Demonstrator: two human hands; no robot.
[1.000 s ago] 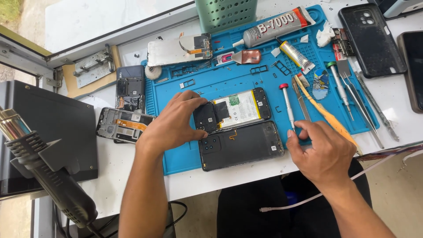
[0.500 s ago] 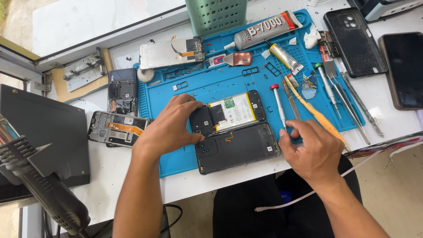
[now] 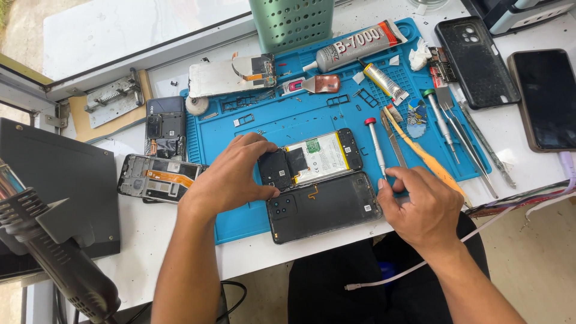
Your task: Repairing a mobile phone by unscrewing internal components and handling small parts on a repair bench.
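An opened phone (image 3: 318, 157) with its white battery exposed lies on the blue work mat (image 3: 288, 117). My left hand (image 3: 231, 175) grips its left, camera end between thumb and fingers. A black back cover (image 3: 324, 208) lies just below it, inner side up. My right hand (image 3: 423, 207) rests at the mat's lower right. Its thumb and forefinger pinch the lower tip of a red-capped screwdriver (image 3: 375, 144) that lies on the mat beside the phone.
A glue tube (image 3: 354, 48), tweezers (image 3: 471, 141), an orange pry tool (image 3: 426, 157) and small parts lie on the mat. A green basket (image 3: 292, 21) stands behind. Stripped phone frames (image 3: 157, 179) lie left, a heat gun (image 3: 57, 264) lower left, a black case (image 3: 477, 60) and a phone (image 3: 547, 99) right.
The view has shifted slightly. Both hands stay where they were on the opened phone and at the screwdriver's tip.
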